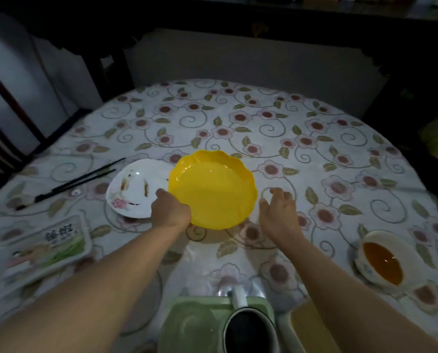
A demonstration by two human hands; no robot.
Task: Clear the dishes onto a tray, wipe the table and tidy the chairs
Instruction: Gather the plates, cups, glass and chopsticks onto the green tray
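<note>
A yellow scalloped plate (213, 187) sits tilted in the middle of the flowered table (263, 118). My left hand (171, 210) grips its near left rim. My right hand (279, 210) hovers open just right of the plate, fingers spread, not touching it. A white plate (134, 192) with brown smears lies to the left, partly under the yellow one. A green tray (187, 324) at the near edge carries a mug (248, 329) with dark liquid. A white bowl (383, 261) of amber liquid stands near right.
Black chopsticks (78, 180) lie at the far left of the table. A printed food package (42, 248) rests near left. A yellowish object (309, 327) lies right of the tray. Dark furniture stands behind the table.
</note>
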